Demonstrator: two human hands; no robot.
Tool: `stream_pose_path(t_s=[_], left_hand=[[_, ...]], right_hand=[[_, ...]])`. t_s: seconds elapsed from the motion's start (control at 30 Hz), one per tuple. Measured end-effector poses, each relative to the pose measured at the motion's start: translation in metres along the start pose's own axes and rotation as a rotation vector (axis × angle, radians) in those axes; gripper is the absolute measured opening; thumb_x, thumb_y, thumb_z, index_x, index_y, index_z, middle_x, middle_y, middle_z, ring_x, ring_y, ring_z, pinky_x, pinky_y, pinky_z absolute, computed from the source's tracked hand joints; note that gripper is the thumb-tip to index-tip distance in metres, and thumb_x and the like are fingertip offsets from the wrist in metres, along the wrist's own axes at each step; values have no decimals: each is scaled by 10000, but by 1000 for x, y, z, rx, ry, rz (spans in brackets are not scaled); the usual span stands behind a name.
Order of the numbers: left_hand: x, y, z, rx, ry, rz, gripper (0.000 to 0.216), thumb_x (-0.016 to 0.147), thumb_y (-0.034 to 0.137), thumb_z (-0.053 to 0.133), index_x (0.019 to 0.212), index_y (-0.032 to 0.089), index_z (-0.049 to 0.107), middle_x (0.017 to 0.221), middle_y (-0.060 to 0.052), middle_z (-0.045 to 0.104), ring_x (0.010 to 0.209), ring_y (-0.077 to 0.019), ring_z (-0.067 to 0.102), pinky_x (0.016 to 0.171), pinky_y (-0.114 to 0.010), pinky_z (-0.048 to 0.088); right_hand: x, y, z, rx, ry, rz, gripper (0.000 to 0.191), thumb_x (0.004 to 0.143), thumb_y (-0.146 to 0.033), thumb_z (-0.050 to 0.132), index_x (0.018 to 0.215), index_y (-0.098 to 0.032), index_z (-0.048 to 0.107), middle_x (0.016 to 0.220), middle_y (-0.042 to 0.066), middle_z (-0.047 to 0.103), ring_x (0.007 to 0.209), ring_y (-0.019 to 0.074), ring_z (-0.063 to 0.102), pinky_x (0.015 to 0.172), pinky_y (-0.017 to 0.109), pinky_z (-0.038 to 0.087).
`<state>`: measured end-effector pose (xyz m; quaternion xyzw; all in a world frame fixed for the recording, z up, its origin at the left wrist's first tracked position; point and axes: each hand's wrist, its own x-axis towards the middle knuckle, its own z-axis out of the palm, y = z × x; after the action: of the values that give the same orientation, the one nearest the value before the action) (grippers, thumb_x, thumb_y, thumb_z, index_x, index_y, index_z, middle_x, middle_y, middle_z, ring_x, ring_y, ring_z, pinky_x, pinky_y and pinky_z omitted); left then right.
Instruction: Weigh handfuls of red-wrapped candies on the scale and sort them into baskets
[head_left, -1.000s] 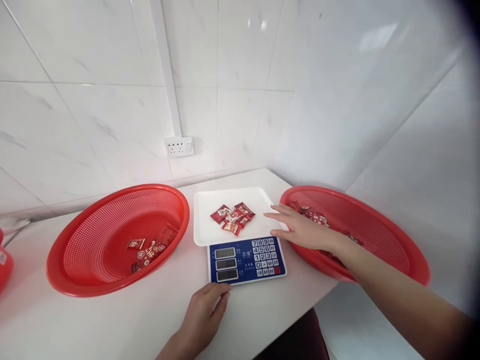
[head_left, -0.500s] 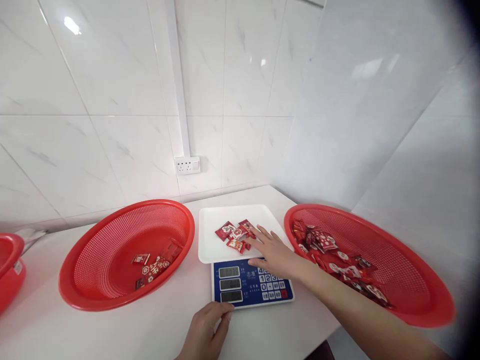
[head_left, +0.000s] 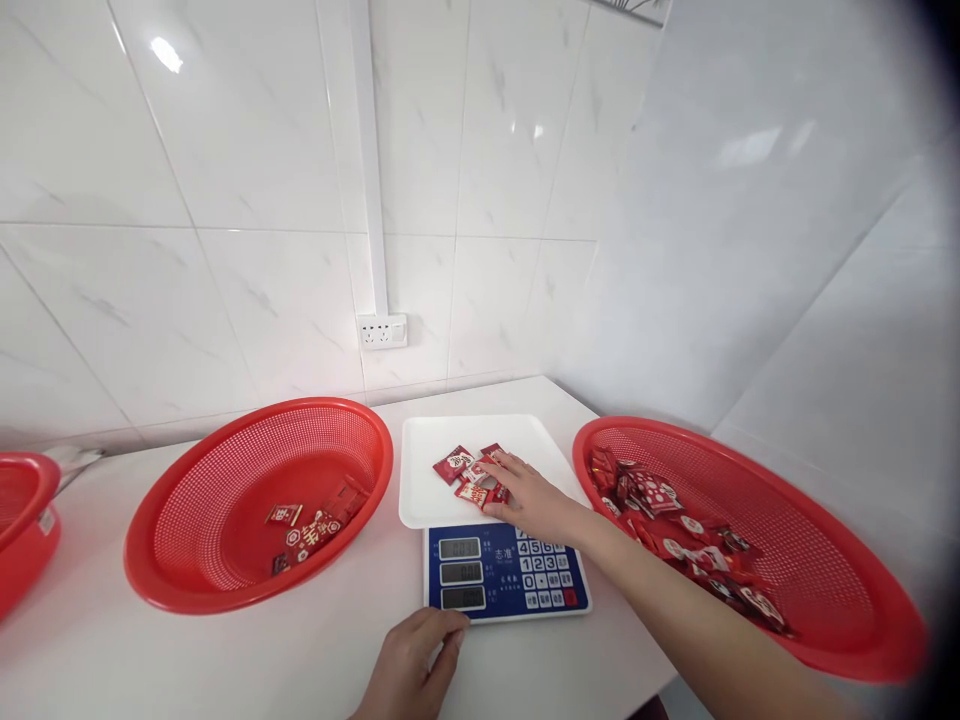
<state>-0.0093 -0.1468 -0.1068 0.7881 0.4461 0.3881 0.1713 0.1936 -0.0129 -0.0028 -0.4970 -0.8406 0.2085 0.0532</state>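
Observation:
Several red wrapped snack packets (head_left: 454,464) lie in a small pile on the white pan (head_left: 427,432) of a digital scale (head_left: 504,560). My right hand (head_left: 536,500) reaches in from the right over the pile. Its fingers lie on the packets, with the thumb apart at the near side. Part of the pile is hidden beneath it. By the scale's front left corner, my left hand (head_left: 416,655) has thumb and forefinger pressed together, the fingertips at the scale's edge. I see nothing between them.
A red perforated basket (head_left: 161,555) with a few packets stands left of the scale. Another red basket (head_left: 847,560), holding more packets, is at the right. Part of a third red basin (head_left: 30,560) shows at the far left. Behind the white table (head_left: 247,665) is a tiled wall with a socket (head_left: 382,331).
My right hand has moved slightly left and closer over the packets, its fingers drawn in more than before. My left hand stays at the scale's corner. The camera view has shifted a little.

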Motion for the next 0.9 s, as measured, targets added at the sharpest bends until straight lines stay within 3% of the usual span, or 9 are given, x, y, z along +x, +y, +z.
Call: stream_pose_path(t_s=[0.3, 0.5, 0.7, 0.9], left_hand=[[0, 3, -1, -10, -20, -42, 186, 874, 203, 433, 929, 222, 610, 816, -25, 697, 715, -123, 657, 651, -190, 522], [-1, 5, -2, -21, -23, -59, 184, 870, 194, 439, 930, 228, 610, 824, -20, 694, 718, -123, 655, 654, -190, 521], [-1, 5, -1, -39, -22, -58, 176, 862, 180, 454, 928, 232, 609, 825, -8, 694, 727, -116, 655, 663, -182, 516], [0, 6, -1, -38, -31, -73, 182, 864, 185, 453, 938, 234, 611, 844, -9, 696, 745, -117, 657, 678, -182, 513]], right_hand=[[1, 1, 4, 58, 25, -54, 715, 830, -556, 432, 1426, -197, 267, 1517, 92, 139, 1387, 235, 87, 1113, 408, 144], [4, 4, 9, 49, 67, -71, 609, 830, -530, 456, 1367, -247, 397, 1513, 66, 160, 1384, 256, 94, 1114, 425, 151], [3, 0, 4, 40, 64, -55, 592, 826, -512, 481, 1332, -207, 451, 1498, 85, 219, 1380, 250, 129, 1110, 422, 171], [6, 2, 6, -7, 68, -131, 585, 818, -547, 479, 1290, -202, 485, 1447, 92, 341, 1376, 261, 146, 1082, 507, 165]])
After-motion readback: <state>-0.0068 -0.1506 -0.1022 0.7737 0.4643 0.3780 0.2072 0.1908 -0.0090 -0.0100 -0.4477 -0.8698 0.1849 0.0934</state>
